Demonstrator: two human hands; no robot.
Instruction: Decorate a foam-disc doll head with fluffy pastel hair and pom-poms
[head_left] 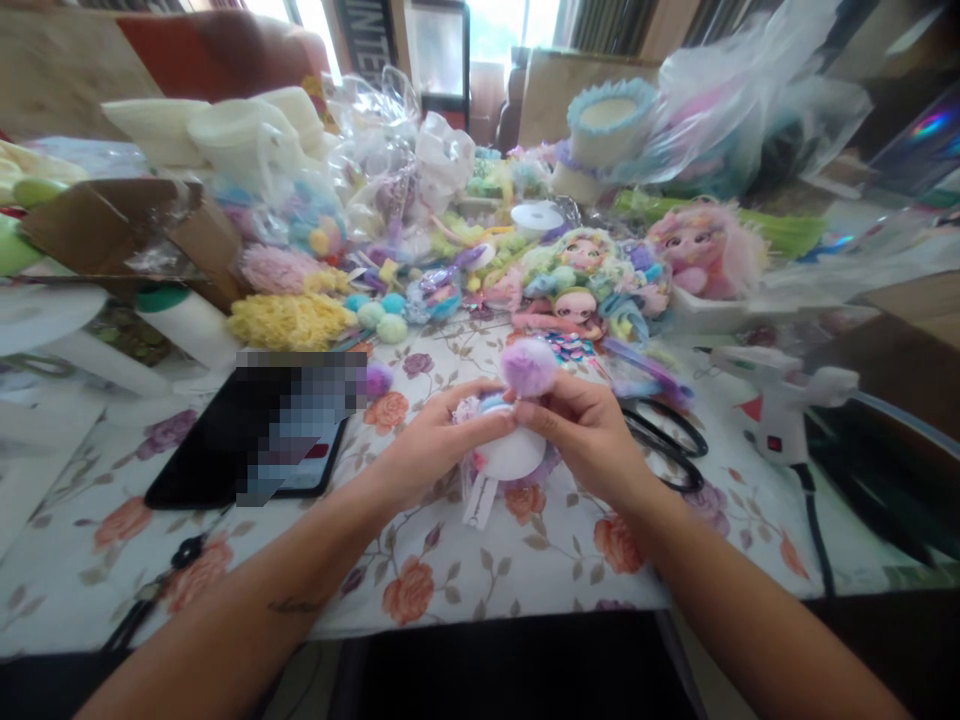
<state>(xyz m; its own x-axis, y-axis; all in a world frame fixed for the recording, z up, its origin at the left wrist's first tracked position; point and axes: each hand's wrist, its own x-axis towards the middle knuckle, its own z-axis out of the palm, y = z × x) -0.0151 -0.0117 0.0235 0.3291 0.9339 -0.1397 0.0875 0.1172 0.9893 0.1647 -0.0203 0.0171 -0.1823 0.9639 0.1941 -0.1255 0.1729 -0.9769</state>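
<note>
Over the near middle of the table, both hands are closed around a small white round piece [511, 450] with frilly lilac trim and a white tag [479, 502] hanging from it. My left hand [442, 440] grips its left side, thumb laid across the top. A fluffy lilac pom-pom [527, 367] stands at the piece's upper edge, pinched at its base by my right hand [589, 425]. The right fingertips are partly hidden behind the pom-pom. Black-handled scissors [667, 445] lie just right of my right hand.
A phone [202, 440] lies on the left, near a purple pom-pom [378, 378]. On the right stands a white glue gun [780, 410] with a black cord. Doll heads [576, 312], yellow trim [289, 320], small pom-poms [391, 328] and plastic bags crowd the back.
</note>
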